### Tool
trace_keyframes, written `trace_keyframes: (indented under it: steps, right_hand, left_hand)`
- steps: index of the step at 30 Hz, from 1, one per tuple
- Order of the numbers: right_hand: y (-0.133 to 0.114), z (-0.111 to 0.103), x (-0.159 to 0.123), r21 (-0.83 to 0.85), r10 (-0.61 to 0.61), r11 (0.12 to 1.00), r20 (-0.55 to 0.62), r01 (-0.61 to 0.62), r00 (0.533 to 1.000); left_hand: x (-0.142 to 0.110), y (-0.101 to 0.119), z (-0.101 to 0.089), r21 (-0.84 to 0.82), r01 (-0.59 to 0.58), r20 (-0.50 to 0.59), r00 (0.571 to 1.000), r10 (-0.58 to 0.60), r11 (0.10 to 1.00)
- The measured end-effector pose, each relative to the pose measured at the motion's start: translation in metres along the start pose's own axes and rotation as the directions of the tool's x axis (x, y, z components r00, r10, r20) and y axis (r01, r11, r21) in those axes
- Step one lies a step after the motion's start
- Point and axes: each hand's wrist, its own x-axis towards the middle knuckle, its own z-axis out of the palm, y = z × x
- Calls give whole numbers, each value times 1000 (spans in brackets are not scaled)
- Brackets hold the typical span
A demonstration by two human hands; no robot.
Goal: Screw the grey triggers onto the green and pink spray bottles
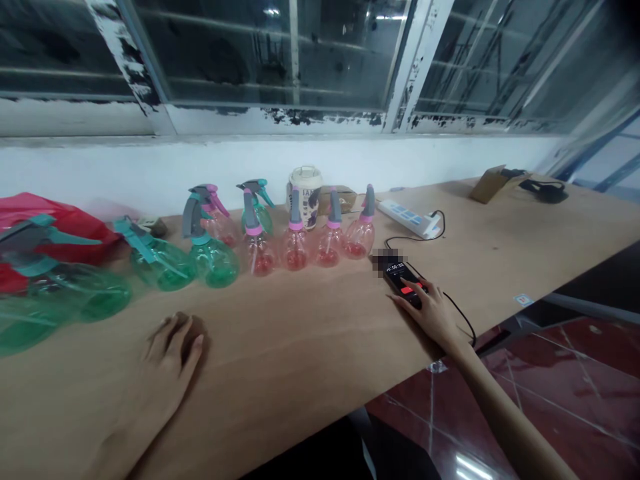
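My right hand lies over a phone on the table, a fingertip at the red button on its dark screen. Its fingers are stretched out, and I see no grip around the phone. White digits like a timer show on the screen; a pixelated patch covers its far left corner. My left hand rests on the tabletop with loosely bent fingers, thumb apart, holding nothing. Closest to it are green spray bottles, among them an upright one and a tilted one. Several pink spray bottles stand in the middle.
Behind the bottles are a paper cup with a lid and a small cardboard box. A power strip has a black cable running by the phone. Red plastic lies at left. An open carton sits far right. Windows line the wall.
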Motion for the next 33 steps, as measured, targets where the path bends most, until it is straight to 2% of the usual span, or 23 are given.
trace_keyframes:
  steps: [5, 10, 14, 18, 23, 25, 27, 30, 31, 33]
  right_hand:
    - [-1, 0, 0, -6, 6, 1000, -2, -6, 1000]
    - [-5, -2, 0, 7, 31, 1000, -19, -31, 999]
    - [-7, -4, 2, 0, 56, 998, -20, -56, 998]
    - [-5, -4, 1, -10, 88, 996, -24, -88, 996]
    - [-7, -1, 1, 15, 99, 995, -37, -99, 994]
    - [-9, 1, 3, 30, 124, 992, -60, -122, 991]
    - [-10, 0, 6, 35, 151, 988, -83, -149, 985]
    - [-13, -4, 9, -31, 139, 989, -102, -143, 985]
    - [-16, -6, 10, -51, 145, 987, -149, -154, 978]
    - [-31, -12, 9, -32, 135, 989, -161, -142, 978]
  left_hand:
    - [1, 2, 0, 38, -42, -62, 997, 44, 998]
    - [2, 1, 0, 53, -59, -46, 997, 61, 997]
    - [2, 3, -2, 60, -2, 2, 1000, 2, 998]
    - [3, 7, -5, 47, 6, 40, 999, -8, 999]
    - [4, 4, -27, -134, 98, 166, 983, -75, 986]
    - [0, -3, -44, -255, 223, 204, 964, -173, 941]
    - [-7, -16, -62, -354, 382, 191, 923, -334, 854]
    - [-15, -44, -88, -410, 534, 108, 833, -542, 739]
    - [-17, -56, -96, -405, 563, 66, 804, -591, 721]
    - [-17, -81, -111, -396, 617, -27, 733, -680, 680]
